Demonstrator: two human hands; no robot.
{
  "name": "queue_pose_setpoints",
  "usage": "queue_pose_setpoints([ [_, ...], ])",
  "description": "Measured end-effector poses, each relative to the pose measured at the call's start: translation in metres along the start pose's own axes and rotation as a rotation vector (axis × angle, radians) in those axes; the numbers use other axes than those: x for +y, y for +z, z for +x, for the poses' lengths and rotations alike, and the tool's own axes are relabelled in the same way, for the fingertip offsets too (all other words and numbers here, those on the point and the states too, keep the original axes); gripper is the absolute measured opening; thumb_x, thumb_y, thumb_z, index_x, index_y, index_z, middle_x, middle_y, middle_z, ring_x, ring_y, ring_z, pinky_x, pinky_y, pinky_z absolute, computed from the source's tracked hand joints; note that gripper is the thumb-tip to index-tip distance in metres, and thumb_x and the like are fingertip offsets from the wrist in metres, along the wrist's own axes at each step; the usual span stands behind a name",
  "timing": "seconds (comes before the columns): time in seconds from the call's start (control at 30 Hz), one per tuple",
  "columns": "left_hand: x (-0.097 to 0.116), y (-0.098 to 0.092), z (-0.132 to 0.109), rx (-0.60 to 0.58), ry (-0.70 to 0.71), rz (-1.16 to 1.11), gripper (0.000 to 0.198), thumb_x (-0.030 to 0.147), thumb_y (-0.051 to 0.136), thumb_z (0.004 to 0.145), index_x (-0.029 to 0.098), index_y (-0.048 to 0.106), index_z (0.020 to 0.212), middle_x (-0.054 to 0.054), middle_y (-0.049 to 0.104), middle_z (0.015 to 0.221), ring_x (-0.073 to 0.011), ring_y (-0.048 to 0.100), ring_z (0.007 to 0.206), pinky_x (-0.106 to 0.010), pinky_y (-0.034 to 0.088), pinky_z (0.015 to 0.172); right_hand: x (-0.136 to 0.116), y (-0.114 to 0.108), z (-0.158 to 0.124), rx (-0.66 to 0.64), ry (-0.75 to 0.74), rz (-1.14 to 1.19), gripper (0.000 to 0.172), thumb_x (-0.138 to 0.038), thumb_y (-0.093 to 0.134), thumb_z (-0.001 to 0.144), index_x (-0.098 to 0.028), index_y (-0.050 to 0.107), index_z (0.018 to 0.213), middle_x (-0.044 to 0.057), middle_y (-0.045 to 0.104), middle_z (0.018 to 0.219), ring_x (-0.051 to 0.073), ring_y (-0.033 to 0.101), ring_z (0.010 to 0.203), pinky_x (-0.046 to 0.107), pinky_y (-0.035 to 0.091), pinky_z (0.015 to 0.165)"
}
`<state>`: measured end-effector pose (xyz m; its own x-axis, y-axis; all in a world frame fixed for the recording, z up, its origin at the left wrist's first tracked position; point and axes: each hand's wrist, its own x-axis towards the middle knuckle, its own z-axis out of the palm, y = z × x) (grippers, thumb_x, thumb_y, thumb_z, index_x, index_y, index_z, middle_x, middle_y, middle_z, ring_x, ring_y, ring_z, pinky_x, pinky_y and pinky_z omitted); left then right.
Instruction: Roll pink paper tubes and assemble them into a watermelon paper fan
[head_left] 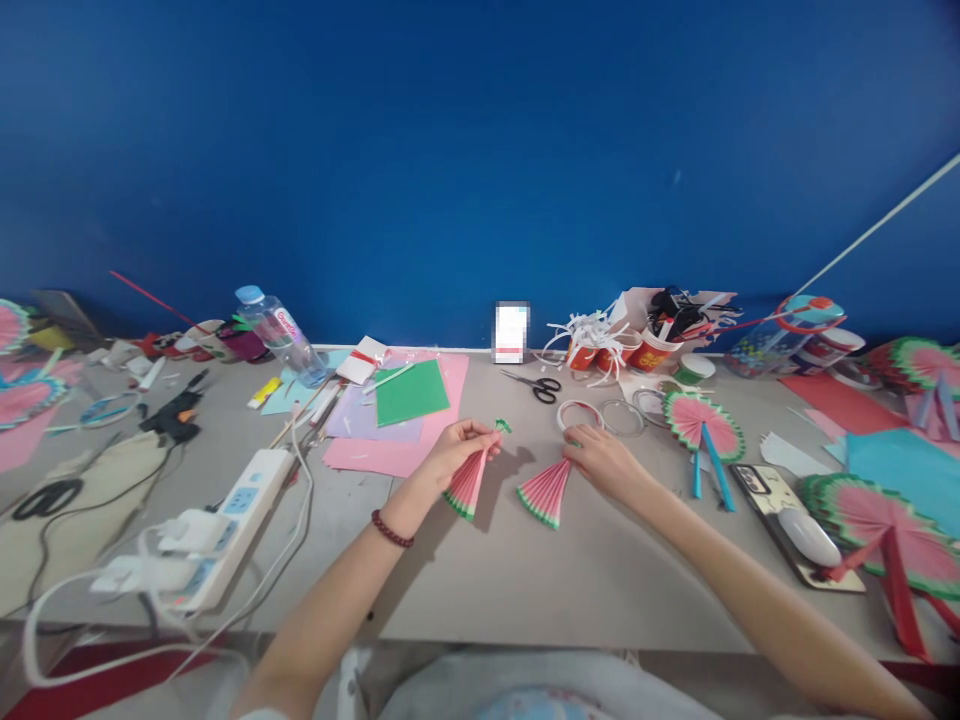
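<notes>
My left hand [459,452] pinches a pleated pink paper fan piece [468,484] with a green edge, raised over the grey table. Its narrow green end sticks up past my fingertips. To the right, my right hand [596,452] has its fingers closed on the narrow top of a second pink and green pleated piece [547,494], whose wide end spreads toward the front left. The two pieces are apart. White ring-shaped tape [580,411] lies just behind my right hand. Black-handled scissors [541,388] lie farther back, between my hands.
A white power strip [240,525] with cables and a tilted bottle [281,335] are at left. Green paper [412,392] lies on pink sheets. Paper cups [652,350], finished fans [705,425] and a phone [795,530] with a mouse [808,537] are at right.
</notes>
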<state>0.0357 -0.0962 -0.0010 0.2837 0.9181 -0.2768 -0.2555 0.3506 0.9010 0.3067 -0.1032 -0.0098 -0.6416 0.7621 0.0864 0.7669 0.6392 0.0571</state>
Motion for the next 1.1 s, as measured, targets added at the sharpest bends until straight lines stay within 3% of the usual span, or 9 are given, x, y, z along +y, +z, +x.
queue_pose_setpoints([
  [0.17,-0.003,0.001,-0.002,0.082,0.025,0.007,0.029,0.03,0.08,0.06,0.014,0.059,0.072,-0.005,0.068,0.076,-0.0124,0.062,0.064,-0.025,0.052,0.061,-0.014,0.003,0.011,0.077,0.019,0.144,0.019,-0.019,0.051,0.087,-0.024,0.069,0.089,0.007,0.058,0.09,0.018,0.055,0.08,0.028,0.039,0.068],
  [0.33,-0.01,0.005,-0.002,0.149,0.088,0.053,0.025,0.033,0.075,0.065,0.015,0.06,0.071,-0.004,0.067,0.074,-0.011,0.061,0.061,-0.023,0.049,0.058,-0.044,0.007,0.02,0.056,0.036,0.377,0.031,-0.008,0.044,0.083,-0.026,0.069,0.085,0.004,0.06,0.097,0.014,0.058,0.081,0.024,0.039,0.068],
  [0.47,-0.019,0.006,0.001,0.21,0.117,0.023,0.029,0.034,0.077,0.062,0.016,0.056,0.071,-0.001,0.065,0.069,-0.0108,0.059,0.056,-0.023,0.049,0.054,-0.062,0.008,0.022,0.138,0.166,0.544,0.032,-0.005,0.042,0.076,-0.024,0.063,0.091,0.002,0.062,0.099,0.013,0.06,0.08,0.024,0.04,0.069],
  [0.6,-0.027,0.007,0.005,0.271,0.153,0.013,0.031,0.036,0.076,0.062,0.018,0.054,0.072,0.002,0.06,0.063,-0.0106,0.058,0.054,-0.023,0.049,0.051,-0.073,0.005,0.022,0.161,0.422,0.536,0.015,-0.03,0.05,0.081,-0.021,0.054,0.092,0.002,0.061,0.084,0.016,0.058,0.07,0.026,0.038,0.062],
  [0.77,-0.016,0.004,0.004,0.413,0.251,0.034,0.03,0.037,0.074,0.064,0.017,0.053,0.07,0.002,0.058,0.061,-0.0093,0.056,0.053,-0.019,0.046,0.049,-0.083,0.003,0.031,0.024,0.45,0.455,0.049,-0.061,0.055,0.074,-0.02,0.053,0.1,0.008,0.061,0.098,0.024,0.058,0.09,0.031,0.04,0.07],
  [0.83,-0.004,-0.002,0.002,0.328,0.196,0.046,0.03,0.036,0.074,0.062,0.017,0.053,0.067,0.001,0.059,0.062,-0.0101,0.056,0.053,-0.02,0.047,0.048,-0.09,0.004,0.036,-0.001,0.412,0.4,0.056,-0.064,0.055,0.072,-0.018,0.053,0.104,0.011,0.06,0.101,0.027,0.055,0.096,0.034,0.041,0.075],
  [0.9,0.008,-0.009,0.0,0.106,0.101,0.091,0.027,0.032,0.075,0.061,0.016,0.054,0.066,-0.002,0.063,0.068,-0.0098,0.056,0.052,-0.021,0.046,0.048,-0.097,0.004,0.042,-0.013,0.388,0.349,0.058,-0.065,0.056,0.071,-0.017,0.054,0.105,0.013,0.059,0.102,0.029,0.054,0.097,0.036,0.041,0.077],
  [0.93,0.013,-0.012,-0.001,0.071,0.084,0.09,0.026,0.031,0.075,0.06,0.016,0.054,0.065,-0.001,0.063,0.066,-0.0089,0.054,0.049,-0.021,0.045,0.047,-0.101,0.003,0.045,-0.018,0.383,0.325,0.058,-0.063,0.057,0.071,-0.016,0.054,0.105,0.014,0.059,0.101,0.03,0.054,0.097,0.037,0.042,0.076],
  [1.1,0.012,-0.021,0.004,0.125,0.138,0.044,0.027,0.031,0.075,0.06,0.016,0.052,0.062,0.003,0.057,0.056,-0.0063,0.049,0.045,-0.018,0.039,0.044,-0.109,-0.001,0.053,-0.049,0.339,0.304,0.023,-0.031,0.053,0.078,-0.017,0.056,0.097,0.012,0.062,0.097,0.026,0.057,0.091,0.033,0.042,0.071],
])
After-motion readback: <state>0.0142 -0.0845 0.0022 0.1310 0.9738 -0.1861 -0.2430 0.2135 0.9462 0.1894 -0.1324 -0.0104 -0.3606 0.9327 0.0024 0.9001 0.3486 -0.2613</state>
